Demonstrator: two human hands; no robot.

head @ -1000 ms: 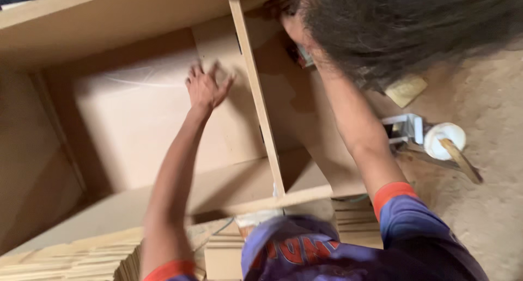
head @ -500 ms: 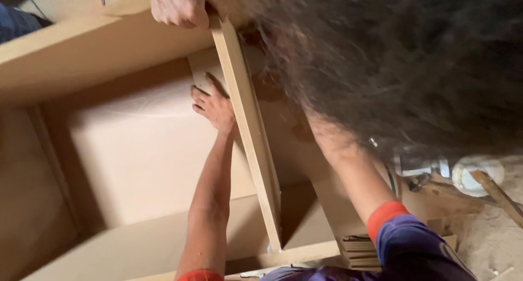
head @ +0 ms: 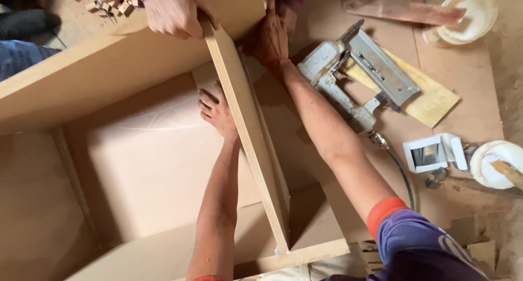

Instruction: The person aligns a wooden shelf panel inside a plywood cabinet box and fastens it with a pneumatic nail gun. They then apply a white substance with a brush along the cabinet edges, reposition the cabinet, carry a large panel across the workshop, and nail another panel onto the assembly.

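A tan board cabinet [head: 92, 74] lies open side up, with a narrow divider board [head: 245, 134] standing on edge inside it. One hand, which I take as my right hand [head: 171, 11], comes in from the top edge and grips the far end of the divider where it meets the cabinet side. My left hand is out of view. A co-worker in a blue shirt with red cuffs [head: 419, 243] reaches in from below. One of that person's hands [head: 218, 112] lies flat on the back panel beside the divider. The other [head: 272, 36] presses near the divider's far end.
A grey pneumatic nail gun [head: 354, 74] with its hose [head: 400, 172] lies right of the cabinet, partly on a yellowish board scrap [head: 436, 104]. Nearby are a small white box [head: 430, 153], two round white containers [head: 471, 11] [head: 493, 161], and small wood blocks [head: 109, 0].
The co-worker's head has left the view, uncovering the nail gun and floor. The hand on the back panel has stayed beside the divider. The hand at the top still grips the divider.
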